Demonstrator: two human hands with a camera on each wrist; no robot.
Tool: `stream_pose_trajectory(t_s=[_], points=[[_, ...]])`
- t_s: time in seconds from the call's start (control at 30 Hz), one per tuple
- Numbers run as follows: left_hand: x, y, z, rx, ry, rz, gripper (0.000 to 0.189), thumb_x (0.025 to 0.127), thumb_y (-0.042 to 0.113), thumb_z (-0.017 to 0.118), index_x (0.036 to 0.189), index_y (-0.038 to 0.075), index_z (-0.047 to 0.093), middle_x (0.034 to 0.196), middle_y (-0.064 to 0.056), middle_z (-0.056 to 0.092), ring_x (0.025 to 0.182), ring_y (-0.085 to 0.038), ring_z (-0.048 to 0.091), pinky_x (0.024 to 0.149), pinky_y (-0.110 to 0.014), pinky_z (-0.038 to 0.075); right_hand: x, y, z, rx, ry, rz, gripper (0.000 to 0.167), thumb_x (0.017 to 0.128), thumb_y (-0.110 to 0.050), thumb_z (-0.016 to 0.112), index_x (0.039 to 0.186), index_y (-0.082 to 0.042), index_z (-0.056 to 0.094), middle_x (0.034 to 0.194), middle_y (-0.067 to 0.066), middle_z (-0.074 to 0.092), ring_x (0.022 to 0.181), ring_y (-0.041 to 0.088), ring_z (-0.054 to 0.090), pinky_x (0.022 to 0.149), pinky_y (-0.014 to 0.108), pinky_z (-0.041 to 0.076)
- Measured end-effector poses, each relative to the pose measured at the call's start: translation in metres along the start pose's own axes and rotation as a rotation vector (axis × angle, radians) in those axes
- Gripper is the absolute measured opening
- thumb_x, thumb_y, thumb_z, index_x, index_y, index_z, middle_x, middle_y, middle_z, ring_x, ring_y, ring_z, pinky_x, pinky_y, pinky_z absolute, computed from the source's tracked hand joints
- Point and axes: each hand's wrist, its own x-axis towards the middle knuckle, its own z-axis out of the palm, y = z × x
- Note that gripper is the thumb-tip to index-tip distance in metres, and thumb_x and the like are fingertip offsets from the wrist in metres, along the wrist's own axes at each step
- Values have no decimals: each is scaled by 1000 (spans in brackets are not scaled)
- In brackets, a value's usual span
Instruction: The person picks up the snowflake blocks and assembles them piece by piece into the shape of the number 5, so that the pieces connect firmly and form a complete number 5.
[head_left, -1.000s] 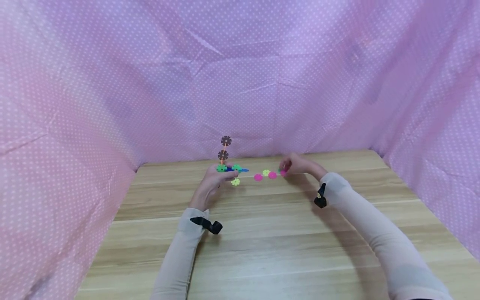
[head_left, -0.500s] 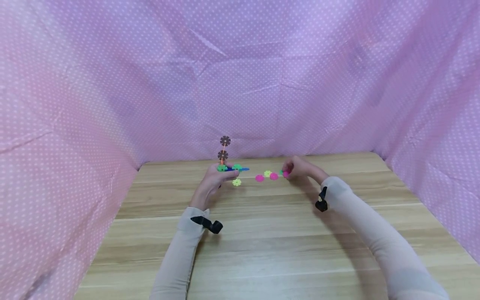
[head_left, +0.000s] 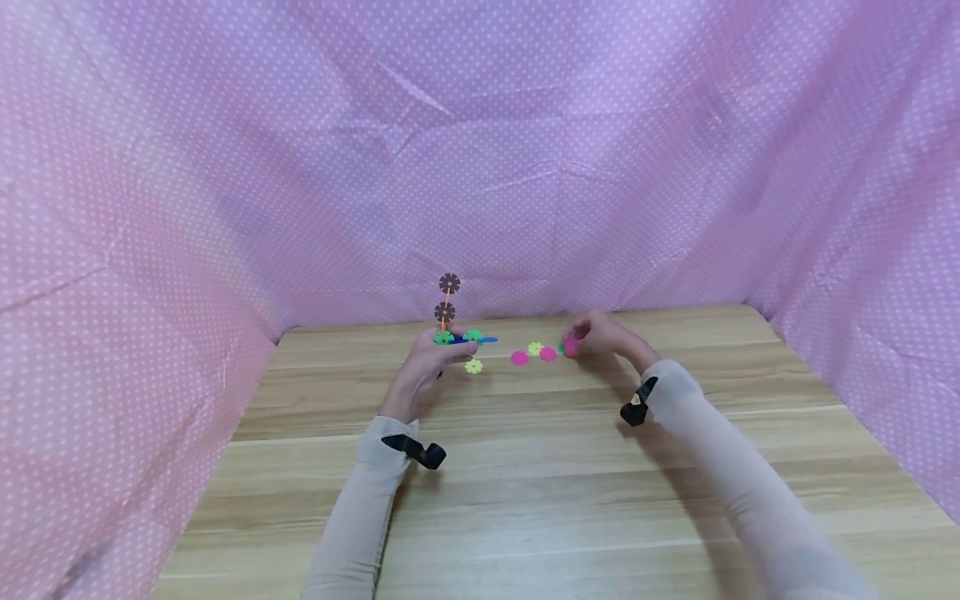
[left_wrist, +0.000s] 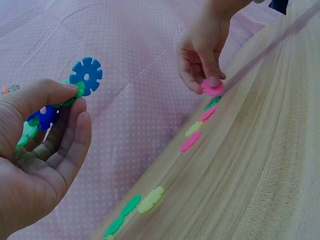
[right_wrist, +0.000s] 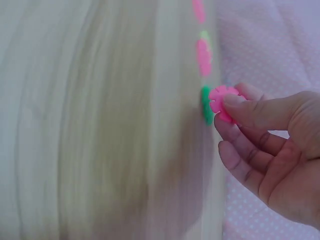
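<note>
My left hand point(head_left: 435, 357) pinches a chain of notched plastic snowflake discs. A blue disc point(left_wrist: 87, 76) sticks out beyond the thumb, beside a green disc point(left_wrist: 74, 93) at the fingertips. Above the hand, brown discs point(head_left: 445, 312) and orange pieces rise upright from the chain; part of it is hidden by the palm. My right hand point(head_left: 597, 335) pinches a pink disc point(right_wrist: 223, 102) between thumb and fingers, over the table's far edge area. Just beside that disc lies a green disc point(right_wrist: 206, 105).
Along the far part of the wooden table point(head_left: 510, 467) lie loose pink discs point(head_left: 520, 357) and a yellow disc point(head_left: 535, 349). Below my left hand is another yellow disc point(left_wrist: 151, 200), with green discs point(left_wrist: 122, 217) close by. A pink dotted cloth point(head_left: 487, 183) surrounds the table.
My right wrist has turned slightly and its forearm has shifted, while the pink disc in its fingers shows more fully. The left hand and its disc chain stay almost in place.
</note>
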Motion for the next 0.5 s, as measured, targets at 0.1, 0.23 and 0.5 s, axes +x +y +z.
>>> stream_pose_trajectory(t_s=[0.1, 0.23, 0.5], points=[[-1, 1, 0, -8, -4, 9, 23, 87, -4, 75, 106, 1, 63, 103, -6, 69, 87, -15, 71, 89, -31, 62, 0, -7, 4, 78, 35, 91, 27, 83, 2, 76, 110, 2, 75, 102, 15, 77, 85, 12, 66, 77, 24, 59], [-3, 0, 0, -1, -7, 9, 25, 86, -5, 75, 108, -1, 62, 102, -5, 70, 86, -15, 72, 89, -32, 62, 2, -20, 13, 194, 94, 173, 32, 87, 3, 73, 119, 8, 69, 112, 25, 73, 83, 11, 66, 76, 27, 61], [-4, 0, 1, 9, -15, 26, 24, 89, -2, 74, 110, -2, 62, 98, -3, 72, 86, -13, 72, 95, -36, 61, 8, -58, 31, 386, 186, 135, 31, 88, -1, 76, 115, 12, 68, 92, 7, 76, 78, 7, 69, 77, 33, 61]])
